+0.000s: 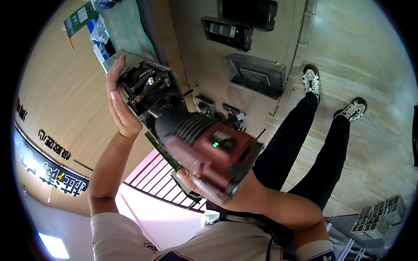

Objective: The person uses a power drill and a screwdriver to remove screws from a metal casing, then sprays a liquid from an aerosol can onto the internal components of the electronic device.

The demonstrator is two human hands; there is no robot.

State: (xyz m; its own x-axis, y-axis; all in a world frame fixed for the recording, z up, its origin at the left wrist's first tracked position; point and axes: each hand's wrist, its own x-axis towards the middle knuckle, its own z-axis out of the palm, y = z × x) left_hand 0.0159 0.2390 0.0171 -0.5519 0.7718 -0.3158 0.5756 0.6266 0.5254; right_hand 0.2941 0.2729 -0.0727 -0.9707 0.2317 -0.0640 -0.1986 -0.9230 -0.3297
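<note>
One open metal unit (148, 85), left of centre, is braced by outstretched left hand (123, 108), likely for steadiness; red power tool (202, 148), facing it, is clasped by partly hidden right hand (188, 179).

On my feed: left hand (123, 102) raised, fingers fairly straight and pointing away from the wrist, not curled into a fist. Left forearm (112, 158) runs steeply down from it, elbow bent below the hand. Right hand (186, 179) is lower and to the right of the left, closed in a grip; I only get a bit of it, so can't vouch for most of the fingers. Right forearm (274, 206) extends rightward from that hand, elbow bent sharply at its far end.
</note>
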